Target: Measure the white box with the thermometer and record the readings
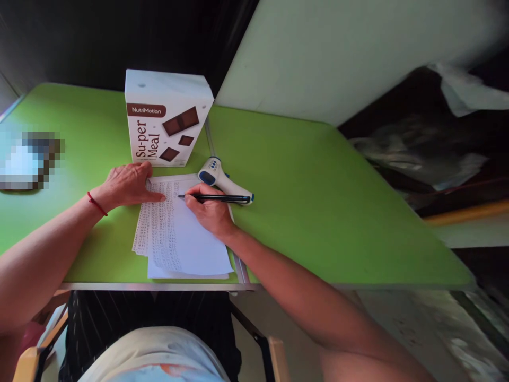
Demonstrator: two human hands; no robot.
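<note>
In my right hand (210, 209) is a black pen (230, 199), pinched with its tip at the top sheet of a paper stack (202, 249). Columns of handwriting fill the left part of that sheet; its right side is blank. My left hand (131, 185) lies with thumb and fingers apart on the paper's upper left, the thumb pointing toward the pen tip. Just behind the papers stands a white NutriMotion box (169, 119), upright, close to my left fingertips. A white and blue infrared thermometer (222, 180) rests beyond my right hand, partly covered by it.
The green folding table (318, 212) has a metal seam down its middle. A blurred-out object (29, 162) lies at the left. Plastic bags (421, 154) sit past the right edge, near a pale wall (318, 58). Wooden chair arms (278, 358) flank my lap.
</note>
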